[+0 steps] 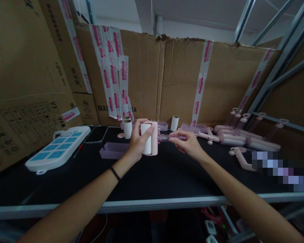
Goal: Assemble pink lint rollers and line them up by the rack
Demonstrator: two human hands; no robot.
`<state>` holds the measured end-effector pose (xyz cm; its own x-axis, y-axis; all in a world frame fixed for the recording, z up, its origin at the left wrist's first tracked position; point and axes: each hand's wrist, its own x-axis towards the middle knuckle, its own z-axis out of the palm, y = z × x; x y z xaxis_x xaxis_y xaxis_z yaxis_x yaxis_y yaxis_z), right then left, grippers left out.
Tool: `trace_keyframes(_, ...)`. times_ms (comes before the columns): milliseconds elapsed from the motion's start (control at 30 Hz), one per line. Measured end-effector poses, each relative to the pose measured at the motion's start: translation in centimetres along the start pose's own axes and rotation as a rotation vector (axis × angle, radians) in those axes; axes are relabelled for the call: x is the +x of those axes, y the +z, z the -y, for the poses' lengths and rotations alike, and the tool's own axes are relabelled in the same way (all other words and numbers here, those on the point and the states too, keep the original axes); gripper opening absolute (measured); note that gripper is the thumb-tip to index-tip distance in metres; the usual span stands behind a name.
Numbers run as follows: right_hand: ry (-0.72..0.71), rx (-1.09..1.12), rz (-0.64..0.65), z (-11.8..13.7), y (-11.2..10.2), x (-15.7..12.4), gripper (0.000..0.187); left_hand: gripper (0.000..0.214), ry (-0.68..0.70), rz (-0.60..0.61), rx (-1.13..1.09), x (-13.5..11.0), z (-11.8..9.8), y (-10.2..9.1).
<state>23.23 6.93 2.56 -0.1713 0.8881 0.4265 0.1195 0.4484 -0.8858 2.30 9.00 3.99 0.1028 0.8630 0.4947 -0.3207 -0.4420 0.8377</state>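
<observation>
My left hand (136,141) is closed round a white paper roll sitting in a pink holder (150,138), held upright above the black table (147,179). My right hand (188,143) pinches a clear lilac handle piece (168,137) that points left toward the roll and lies level. Both hands hover over the middle of the table, a short gap apart.
Two white rolls (127,127) stand at the back left, another roll (174,123) at back centre. A lilac cover (114,150) lies left of my hand. A white power strip (58,147) and a phone (96,134) lie left. Several pink rollers (243,138) are piled right. Cardboard walls surround.
</observation>
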Motion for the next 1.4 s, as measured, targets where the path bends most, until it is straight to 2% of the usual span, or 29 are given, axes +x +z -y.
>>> trace_keyframes(267,-0.182,-0.159,-0.064,0.2,0.1,-0.1,0.029,0.046,-0.049,-0.031,-0.036,0.0,-0.2,0.4)
trace_keyframes(467,-0.186,-0.168,-0.033,0.0,-0.2,-0.2,0.031,0.049,-0.082,-0.011,-0.048,-0.2,-0.3,0.4)
trace_keyframes(633,-0.256,-0.247,-0.029,0.6,-0.2,-0.4,0.029,0.046,-0.235,0.062,-0.129,-0.2,-0.8,0.3)
trace_keyframes(800,-0.314,-0.298,-0.041,1.4,-0.4,-0.7,0.029,0.044,-0.376,0.065,-0.229,-0.1,-1.2,0.3)
trace_keyframes(1067,-0.213,-0.226,-0.144,1.2,-0.4,-0.5,0.027,0.045,-0.221,0.057,-0.177,-0.2,-1.2,0.4)
trace_keyframes(1400,-0.039,-0.063,-0.011,0.8,-0.1,-0.1,0.04,0.043,-0.195,0.089,-0.186,-0.5,-1.4,0.7)
